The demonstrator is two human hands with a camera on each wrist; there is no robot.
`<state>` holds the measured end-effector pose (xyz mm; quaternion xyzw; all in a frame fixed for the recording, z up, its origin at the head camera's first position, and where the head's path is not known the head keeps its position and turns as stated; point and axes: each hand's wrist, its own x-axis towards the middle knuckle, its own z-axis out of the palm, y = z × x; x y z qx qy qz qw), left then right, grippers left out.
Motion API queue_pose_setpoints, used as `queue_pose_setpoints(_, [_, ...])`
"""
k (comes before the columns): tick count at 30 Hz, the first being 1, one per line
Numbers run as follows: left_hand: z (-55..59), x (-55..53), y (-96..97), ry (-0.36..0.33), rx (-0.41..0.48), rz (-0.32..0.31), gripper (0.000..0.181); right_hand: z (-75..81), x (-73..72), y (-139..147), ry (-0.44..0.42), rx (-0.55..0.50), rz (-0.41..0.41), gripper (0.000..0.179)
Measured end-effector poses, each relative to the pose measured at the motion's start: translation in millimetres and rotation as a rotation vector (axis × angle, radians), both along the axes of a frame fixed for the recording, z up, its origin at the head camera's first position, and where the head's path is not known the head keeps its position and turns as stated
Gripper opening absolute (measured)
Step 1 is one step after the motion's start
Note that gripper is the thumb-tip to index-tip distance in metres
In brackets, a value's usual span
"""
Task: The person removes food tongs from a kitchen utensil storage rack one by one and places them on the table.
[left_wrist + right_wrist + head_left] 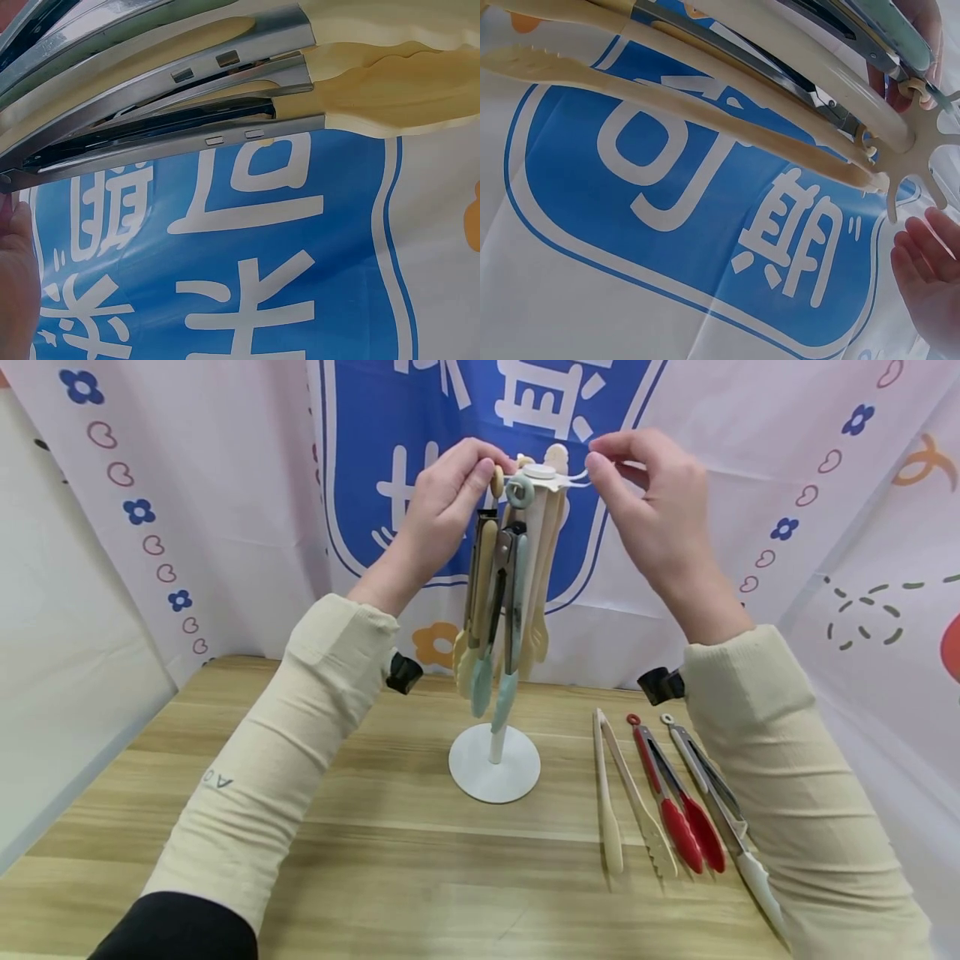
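Note:
At the top of a white stand (540,471), my left hand (453,497) pinches the yellow ring (497,482) of metal tongs with pale yellow tips (405,90), which hang downward. Across from it, my right hand (663,506) has its thumb and index fingertips together at the end of one of the stand's hooks. In the right wrist view the right hand's fingers (907,262) show beside the hooks, the thumb hidden. Blue-tipped tongs (507,689) hang at the near side by a grey-blue ring. Beige tongs (705,112) hang at the right.
The stand's round white base (480,785) rests on a wooden table (375,860). On the right lie beige tongs (611,835), red-tipped tongs (681,835) and white-tipped tongs (757,881), partly behind my right sleeve. A printed cloth (262,543) hangs behind.

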<state>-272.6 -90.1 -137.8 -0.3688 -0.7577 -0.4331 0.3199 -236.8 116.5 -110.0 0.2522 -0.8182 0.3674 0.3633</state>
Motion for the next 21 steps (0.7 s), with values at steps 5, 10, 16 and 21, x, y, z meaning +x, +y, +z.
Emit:
queue_pose_setpoints(5, [0.1, 1.1, -0.1, 0.013, -0.008, -0.008, 0.025, 0.1, -2.6, -6, 0.006, 0.029, 0.031, 0.030])
queue_pose_setpoints(10, [0.3, 1.7, 0.1, 0.015, -0.008, -0.015, 0.025, -1.9, -5.3, -9, 0.019, 0.053, 0.052, 0.029])
queue_pose_setpoints(16, [0.4, 0.6, 0.5, 0.013, -0.012, -0.010, 0.026, -8.3, -8.0, -9, 0.049, 0.068, 0.034, 0.026])
queue_pose_setpoints(21, [1.1, 0.8, 0.3, -0.016, -0.009, 0.005, 0.026, -11.3, -10.0, -9, 0.103, 0.088, 0.031, 0.026])
